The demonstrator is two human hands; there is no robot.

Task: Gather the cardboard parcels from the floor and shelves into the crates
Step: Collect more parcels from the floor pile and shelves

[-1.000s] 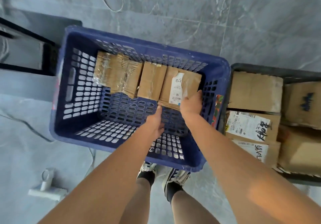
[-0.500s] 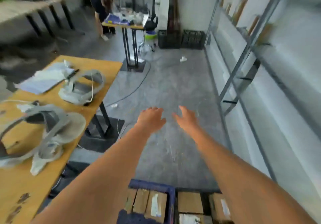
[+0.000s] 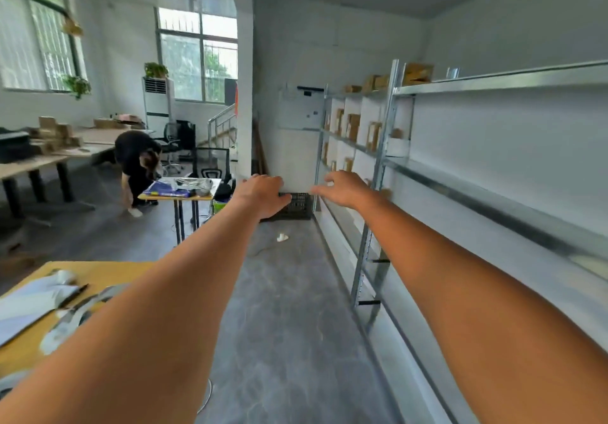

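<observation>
At nine o'clock a wooden table (image 3: 108, 270) carries papers (image 3: 31, 305) and a pen (image 3: 73, 296). Farther back, at ten o'clock, a person in black (image 3: 136, 160) bends beside a small table (image 3: 179, 195). The left hand (image 3: 263, 195) reaches forward at the centre, palm down, fingers loosely curled and holding nothing. Just right of it, at twelve o'clock, a dark crate (image 3: 297, 206) sits on the floor against the far wall; its contents cannot be told. The right hand (image 3: 342, 188) is stretched out beside the left, apart from it, fingers spread and empty. At one to two o'clock, cardboard parcels (image 3: 352, 126) stand on the far bays of the metal shelves (image 3: 493, 173), more on the top level.
</observation>
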